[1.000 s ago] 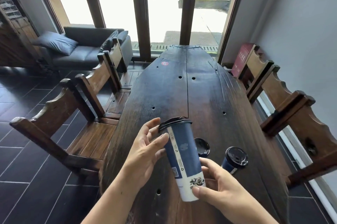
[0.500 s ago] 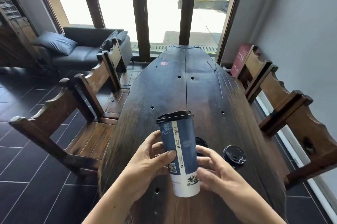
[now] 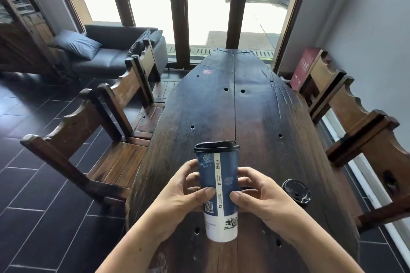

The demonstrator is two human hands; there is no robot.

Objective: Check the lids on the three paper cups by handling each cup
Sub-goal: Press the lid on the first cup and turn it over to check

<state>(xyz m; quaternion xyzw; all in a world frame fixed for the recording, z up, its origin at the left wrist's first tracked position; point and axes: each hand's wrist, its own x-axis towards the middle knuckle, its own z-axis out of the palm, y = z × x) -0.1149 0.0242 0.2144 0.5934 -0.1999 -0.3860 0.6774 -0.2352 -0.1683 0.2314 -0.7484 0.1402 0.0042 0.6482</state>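
I hold the tall blue cup [image 3: 218, 186] upright between both hands, lifted clear above the table [image 3: 261, 117]. My left hand [image 3: 177, 200] wraps its left side, fingers curled behind it and the thumb pressed flat on the front, just above the square code printed there. My right hand [image 3: 264, 202] closes on the opposite side in the same way, its thumb on the front facing the left thumb, the two thumb tips near each other but apart, with the pale printed strip running down between them. Below my thumbs the cup's white base sticks out free. Above my fingers the black lid [image 3: 216, 146] sits on the rim; whether it is seated evenly I cannot tell. Just past my right knuckles a second cup [image 3: 296, 191] stands on the table, only its black lid and a sliver of its side showing. Any third cup is hidden from me. Beyond my fingertips the dark wooden table stretches away toward tall windows [image 3: 208, 2], with wooden chairs [image 3: 93, 139] along the side beyond my left hand and more chairs beyond my right.
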